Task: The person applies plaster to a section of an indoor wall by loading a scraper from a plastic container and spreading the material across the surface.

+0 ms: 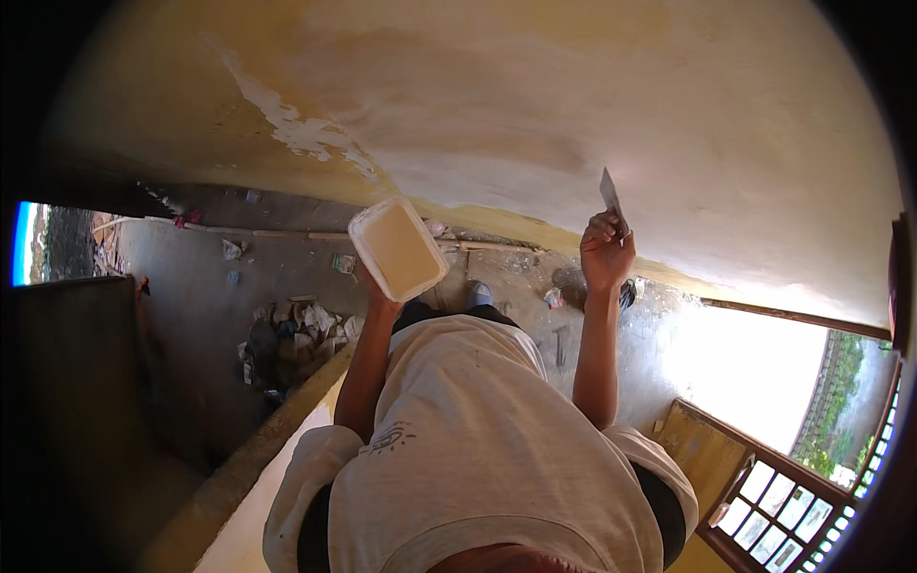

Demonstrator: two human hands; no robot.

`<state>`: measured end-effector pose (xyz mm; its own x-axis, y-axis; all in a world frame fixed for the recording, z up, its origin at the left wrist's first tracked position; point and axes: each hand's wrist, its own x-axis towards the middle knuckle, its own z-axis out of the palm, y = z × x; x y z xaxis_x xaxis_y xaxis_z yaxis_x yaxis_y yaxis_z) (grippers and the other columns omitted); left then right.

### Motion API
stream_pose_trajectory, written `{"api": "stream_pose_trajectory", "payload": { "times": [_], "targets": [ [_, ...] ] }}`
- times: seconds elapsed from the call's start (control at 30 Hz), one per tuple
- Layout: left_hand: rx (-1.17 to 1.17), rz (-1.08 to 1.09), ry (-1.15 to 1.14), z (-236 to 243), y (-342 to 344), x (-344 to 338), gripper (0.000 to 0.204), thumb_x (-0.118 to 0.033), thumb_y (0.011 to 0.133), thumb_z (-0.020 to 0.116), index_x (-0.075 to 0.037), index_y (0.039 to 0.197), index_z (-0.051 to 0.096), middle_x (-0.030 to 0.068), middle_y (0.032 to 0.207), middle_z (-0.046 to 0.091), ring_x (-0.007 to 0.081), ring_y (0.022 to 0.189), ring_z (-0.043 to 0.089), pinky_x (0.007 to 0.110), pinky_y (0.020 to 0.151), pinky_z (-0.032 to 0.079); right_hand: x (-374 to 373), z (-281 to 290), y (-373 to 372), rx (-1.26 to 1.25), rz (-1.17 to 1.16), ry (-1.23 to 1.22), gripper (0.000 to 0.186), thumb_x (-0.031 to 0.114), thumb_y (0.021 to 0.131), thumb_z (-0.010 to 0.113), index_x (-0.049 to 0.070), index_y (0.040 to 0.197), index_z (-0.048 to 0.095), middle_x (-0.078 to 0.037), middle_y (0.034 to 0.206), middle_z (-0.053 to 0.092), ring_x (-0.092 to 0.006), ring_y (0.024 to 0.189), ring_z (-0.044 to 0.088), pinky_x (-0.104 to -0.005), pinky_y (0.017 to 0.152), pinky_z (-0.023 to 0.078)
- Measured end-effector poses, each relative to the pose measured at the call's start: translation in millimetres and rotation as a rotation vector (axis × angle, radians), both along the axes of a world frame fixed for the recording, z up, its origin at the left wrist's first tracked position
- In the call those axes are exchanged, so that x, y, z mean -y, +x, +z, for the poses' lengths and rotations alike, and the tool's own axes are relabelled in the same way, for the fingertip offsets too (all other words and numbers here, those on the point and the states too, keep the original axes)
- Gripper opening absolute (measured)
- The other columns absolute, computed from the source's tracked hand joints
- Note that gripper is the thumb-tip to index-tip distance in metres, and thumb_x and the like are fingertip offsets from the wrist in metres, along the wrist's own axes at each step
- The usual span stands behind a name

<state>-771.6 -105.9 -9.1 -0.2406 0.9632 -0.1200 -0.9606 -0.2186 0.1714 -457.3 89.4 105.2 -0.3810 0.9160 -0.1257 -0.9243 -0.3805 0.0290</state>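
My left hand (378, 297) grips a rectangular pale tub (362, 251) from its near left side. Smooth beige paste (403, 250) fills much of the tub, which is tilted so its inside shows. My right hand (606, 253) is closed round a putty knife (611, 194), its blade pointing up in front of the wall (535, 115). Whether the blade touches the wall I cannot tell. Pale smooth coating covers the wall's middle and right. Farther left, yellowish paint shows with a ragged whitish patch (304, 134).
A heap of rubble and scraps (301, 334) lies on the grey floor (191, 286) at left, beside a low wall edge (272, 425). Small litter is scattered along the wall's foot. A bright doorway (745, 363) and a wooden door with panes (774, 516) are at right.
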Motion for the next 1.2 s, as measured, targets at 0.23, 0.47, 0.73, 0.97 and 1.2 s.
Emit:
{"api": "stream_pose_trajectory", "payload": {
  "times": [0.23, 0.47, 0.73, 0.97, 1.2],
  "targets": [
    [-1.143, 0.373, -0.352, -16.6, -28.7, 61.2, 0.062, -0.055, 0.098, 0.04, -0.011, 0.142, 0.043, 0.0093, 0.131, 0.057, 0.0274, 0.116, 0.06, 0.048, 0.096, 0.053, 36.2, -62.3, -134.4, 0.15, 0.445, -0.063, 0.027, 0.018, 0.091, 0.049, -0.004, 0.105, 0.056, -0.01, 0.089, 0.058, -0.0176, 0.079, 0.052, -0.028, 0.068, 0.047],
    [-1.273, 0.598, -0.469, -14.2, -68.9, 98.8, 0.068, -0.035, 0.086, 0.066, -0.008, 0.143, 0.039, 0.0101, 0.132, 0.055, 0.0232, 0.117, 0.058, 0.042, 0.094, 0.052, 40.8, -89.5, -298.2, 0.035, 0.715, -0.101, 0.032, 0.017, 0.091, 0.047, -0.007, 0.11, 0.058, -0.013, 0.095, 0.064, -0.0221, 0.087, 0.058, -0.0339, 0.08, 0.048],
    [-1.198, 0.548, -0.368, -10.0, -115.2, 116.3, 0.056, -0.04, 0.101, 0.049, -0.009, 0.145, 0.035, 0.0089, 0.135, 0.052, 0.0206, 0.118, 0.058, 0.039, 0.094, 0.054, 30.7, -82.1, -365.2, -0.202, 0.47, -0.127, 0.028, 0.014, 0.09, 0.047, -0.006, 0.105, 0.059, -0.013, 0.096, 0.061, -0.0212, 0.088, 0.057, -0.0357, 0.083, 0.049],
    [-0.531, 0.211, -0.297, -32.7, -148.4, 85.7, 0.056, -0.043, 0.101, 0.047, -0.009, 0.144, 0.037, 0.0086, 0.133, 0.053, 0.0218, 0.117, 0.059, 0.04, 0.093, 0.054, -2.4, -21.9, -258.1, -0.389, 0.234, -0.05, 0.026, 0.017, 0.094, 0.04, -0.003, 0.099, 0.056, -0.009, 0.087, 0.053, -0.0188, 0.08, 0.051, -0.034, 0.076, 0.042],
    [-0.143, 0.007, -0.208, -54.0, -145.7, 37.3, 0.056, -0.046, 0.101, 0.044, -0.01, 0.143, 0.04, 0.0082, 0.132, 0.055, 0.0229, 0.116, 0.06, 0.041, 0.093, 0.054, 7.6, 25.4, -129.8, -0.385, 0.015, 0.066, 0.017, 0.014, 0.096, 0.043, -0.001, 0.101, 0.05, -0.006, 0.087, 0.051, -0.0142, 0.073, 0.048, -0.0273, 0.066, 0.043]
  ]
}}
